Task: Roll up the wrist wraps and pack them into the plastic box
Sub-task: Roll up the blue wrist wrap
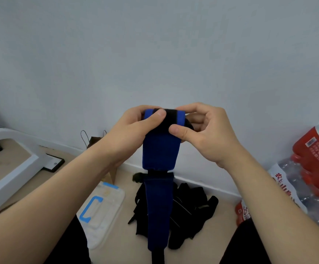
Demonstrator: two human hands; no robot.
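I hold a blue wrist wrap up in front of me, its top end with a black strip curled into a small roll. My left hand grips the left side of the roll, thumb on top. My right hand pinches the right side with thumb and fingers. The long blue tail hangs straight down between my knees. A heap of black wrist wraps lies on the floor behind the tail. The plastic box, pale with blue clips on its lid, lies on the floor at the lower left.
A white wall stands close ahead. A white frame with a black foot sits at left. A brown paper bag leans by the skirting. Packs of red-labelled water bottles are stacked at right.
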